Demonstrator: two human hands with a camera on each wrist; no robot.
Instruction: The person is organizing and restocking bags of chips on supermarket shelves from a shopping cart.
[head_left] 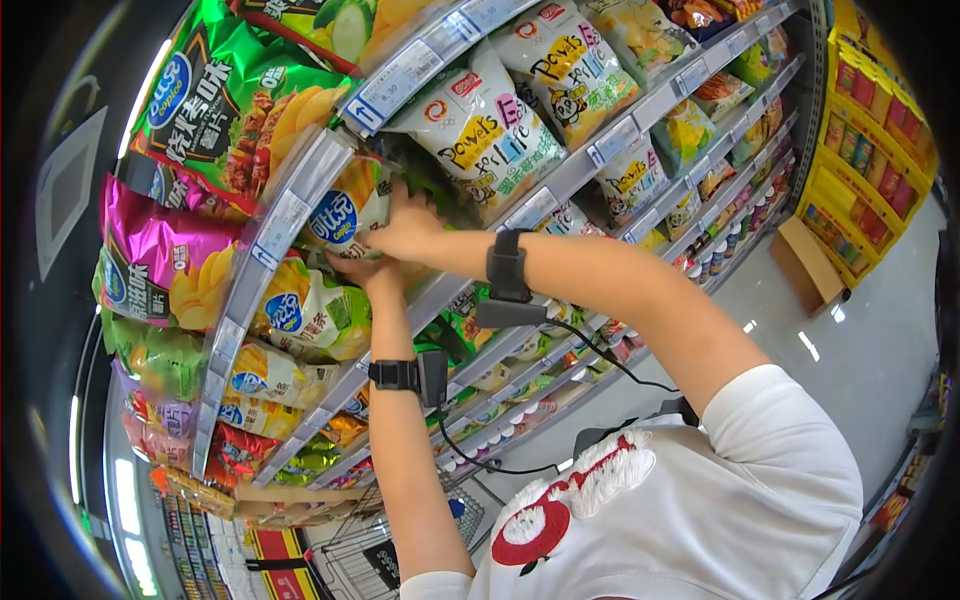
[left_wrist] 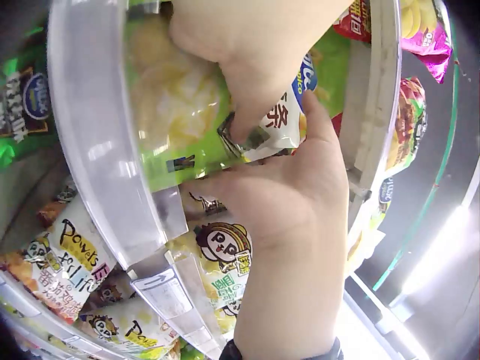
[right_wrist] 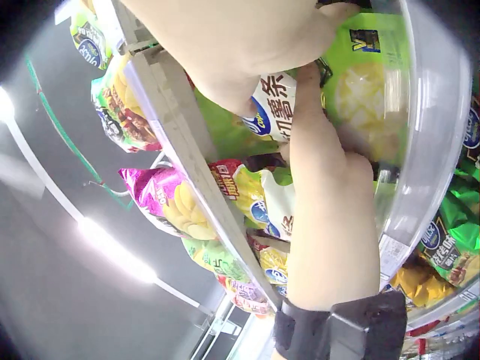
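"Power's for life" is printed in yellow and pink on the white snack bags (head_left: 480,135) on the upper shelf, and "Power's" is repeated on the panda bags (left_wrist: 71,259) below. "烧烤味" is shown on the large green bag (head_left: 225,90). "薯条" is read on the white-and-green bag (right_wrist: 274,105). The price labels (head_left: 400,85) are too small to be read

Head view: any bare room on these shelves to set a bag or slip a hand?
No: bags pack the shelves; left hand and right hand crowd the chip bag. Bare: only floor between shelves and yellow stand.
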